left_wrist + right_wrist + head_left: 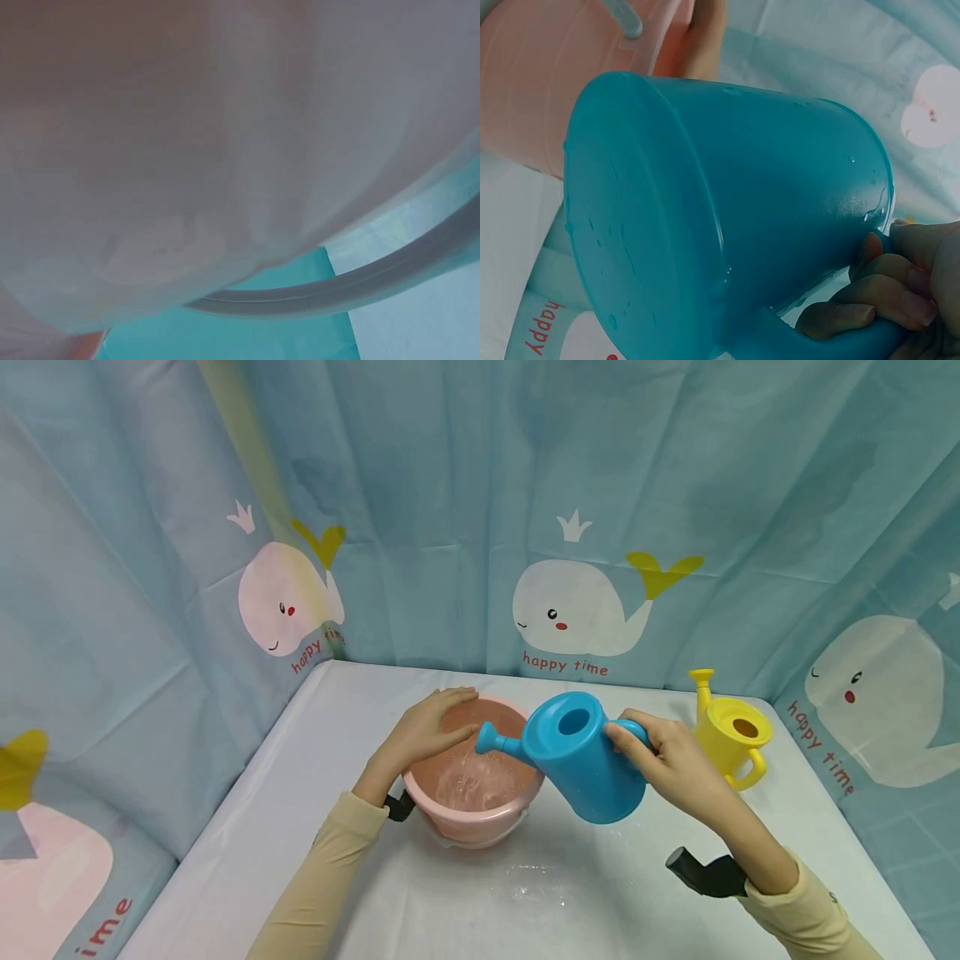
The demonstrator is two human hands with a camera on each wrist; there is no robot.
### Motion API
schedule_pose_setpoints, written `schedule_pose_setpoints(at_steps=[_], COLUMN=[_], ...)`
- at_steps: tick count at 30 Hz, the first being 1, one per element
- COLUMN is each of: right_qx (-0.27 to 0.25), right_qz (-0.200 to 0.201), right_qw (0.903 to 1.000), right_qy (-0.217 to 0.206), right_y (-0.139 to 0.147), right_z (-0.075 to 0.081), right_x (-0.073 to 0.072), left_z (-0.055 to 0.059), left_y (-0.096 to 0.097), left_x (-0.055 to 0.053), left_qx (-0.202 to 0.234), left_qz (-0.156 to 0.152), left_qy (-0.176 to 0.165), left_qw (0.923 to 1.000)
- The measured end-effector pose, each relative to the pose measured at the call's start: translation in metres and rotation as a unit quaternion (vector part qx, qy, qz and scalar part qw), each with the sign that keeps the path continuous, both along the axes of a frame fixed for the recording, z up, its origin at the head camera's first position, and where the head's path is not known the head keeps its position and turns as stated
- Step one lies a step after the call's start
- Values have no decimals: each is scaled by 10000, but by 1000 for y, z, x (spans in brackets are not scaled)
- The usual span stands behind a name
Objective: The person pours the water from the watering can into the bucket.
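Observation:
My right hand (pixel 671 764) grips the handle of a blue watering can (pixel 585 760), its thumb lying over the handle's top. The can tilts left, and its spout reaches over the opening of a pink bucket (pixel 474 820). Rippling water (pixel 476 785) shows in the bucket below the spout. Droplets cling to the can's wet side and base in the right wrist view. My left hand (pixel 427 727) rests at the bucket's left rim, fingers stretched along the back edge and thumb over the inside. The bucket's wall (pixel 240 165) fills most of the left wrist view.
A yellow watering can (pixel 731 735) stands at the back right of the white-covered table (pixel 637 893). Water splashes (pixel 536 881) wet the cover before the bucket. Blue whale-print curtains (pixel 420 593) enclose the back and sides. A grey bucket handle (pixel 337 289) curves below its wall.

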State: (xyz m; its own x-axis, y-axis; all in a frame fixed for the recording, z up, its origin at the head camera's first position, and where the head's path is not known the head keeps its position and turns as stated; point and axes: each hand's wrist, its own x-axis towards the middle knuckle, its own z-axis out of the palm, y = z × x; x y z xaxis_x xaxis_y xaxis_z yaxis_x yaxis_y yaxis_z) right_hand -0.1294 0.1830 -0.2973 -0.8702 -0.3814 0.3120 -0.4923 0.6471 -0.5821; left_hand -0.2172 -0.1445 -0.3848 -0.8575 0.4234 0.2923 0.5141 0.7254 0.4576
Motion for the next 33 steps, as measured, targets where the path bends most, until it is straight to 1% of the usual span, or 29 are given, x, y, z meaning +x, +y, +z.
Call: schedule_pose_setpoints(at_steps=[7, 18, 33], right_qx=[15, 14, 11], right_qz=[-25, -78, -52], right_qw=[10000, 10000, 10000], right_qy=[-32, -52, -20], right_y=[-1, -2, -2], right_z=[1, 1, 1], right_x=[0, 1, 1], left_z=[1, 0, 0], left_y=[0, 0, 1], left_x=[0, 0, 0], left_qx=[-8, 37, 12], left_qz=[44, -7, 2], left_qy=[-56, 12, -20], left_qw=[10000, 10000, 10000])
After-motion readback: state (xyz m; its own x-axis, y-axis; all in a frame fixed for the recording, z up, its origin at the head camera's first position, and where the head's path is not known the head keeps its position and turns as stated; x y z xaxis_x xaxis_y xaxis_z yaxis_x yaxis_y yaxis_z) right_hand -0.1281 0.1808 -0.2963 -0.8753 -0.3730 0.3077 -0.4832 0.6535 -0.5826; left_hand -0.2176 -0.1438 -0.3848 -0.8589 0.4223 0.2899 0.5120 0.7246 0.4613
